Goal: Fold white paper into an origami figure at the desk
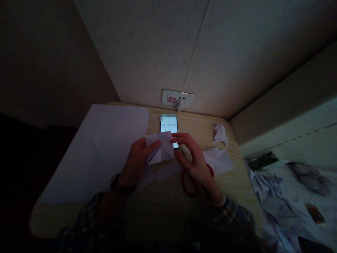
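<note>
My left hand point(138, 156) pinches a folded piece of white paper point(164, 146) at its left side, thumb on top. Creases and triangular flaps show on the paper, which is held above the table. At its right edge is my right hand point(193, 158), fingers curved and apart, the fingertips at or touching the paper's edge. Behind the paper lies a lit phone point(169, 121) showing a timer, partly covered. Scissors with red handles point(191, 188) rest under my right hand, their blades mostly hidden.
Large white sheets point(105, 140) cover the left of the wooden table point(155, 196). A folded paper frog point(220, 134) sits at the back right, near a loose paper piece point(218, 160). A wall socket point(177, 99) holds a plug. Several folded papers point(273, 200) lie beyond the table's right edge.
</note>
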Demonstrator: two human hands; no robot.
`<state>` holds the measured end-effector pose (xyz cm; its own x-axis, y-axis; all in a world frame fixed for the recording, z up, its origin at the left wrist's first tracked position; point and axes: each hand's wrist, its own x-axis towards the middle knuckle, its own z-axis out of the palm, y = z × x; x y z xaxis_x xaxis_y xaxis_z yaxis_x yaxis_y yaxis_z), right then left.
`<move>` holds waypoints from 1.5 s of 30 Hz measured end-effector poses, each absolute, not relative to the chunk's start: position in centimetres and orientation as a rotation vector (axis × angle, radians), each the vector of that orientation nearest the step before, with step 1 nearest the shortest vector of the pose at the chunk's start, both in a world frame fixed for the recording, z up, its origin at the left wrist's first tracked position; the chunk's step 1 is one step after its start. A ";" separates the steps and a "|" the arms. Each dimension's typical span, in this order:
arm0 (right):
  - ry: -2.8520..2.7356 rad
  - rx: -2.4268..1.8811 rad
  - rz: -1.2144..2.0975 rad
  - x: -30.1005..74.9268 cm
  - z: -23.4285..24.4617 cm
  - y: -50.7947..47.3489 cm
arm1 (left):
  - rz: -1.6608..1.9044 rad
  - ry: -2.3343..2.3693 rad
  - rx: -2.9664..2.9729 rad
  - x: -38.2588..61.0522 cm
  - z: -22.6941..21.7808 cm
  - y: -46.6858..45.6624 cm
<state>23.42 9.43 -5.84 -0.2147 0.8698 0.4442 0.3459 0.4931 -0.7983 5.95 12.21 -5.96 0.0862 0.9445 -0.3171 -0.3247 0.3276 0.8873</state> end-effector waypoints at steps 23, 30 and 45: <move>-1.659 -1.136 0.445 22.8 -6.4 9.6 | 1.048 1.086 0.774 6.5 -6.3 11.9; -1.554 -1.134 0.576 22.6 -6.5 9.7 | 0.986 1.034 0.828 6.4 -6.5 11.9; -1.469 -1.124 0.740 22.4 -6.8 9.7 | 0.878 1.107 1.037 6.3 -5.8 12.1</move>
<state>22.38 9.73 -6.80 0.0392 0.9251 0.3776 0.2474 0.3572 -0.9007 6.28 12.12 -5.82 0.2325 0.9339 -0.2714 -0.0516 0.2905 0.9555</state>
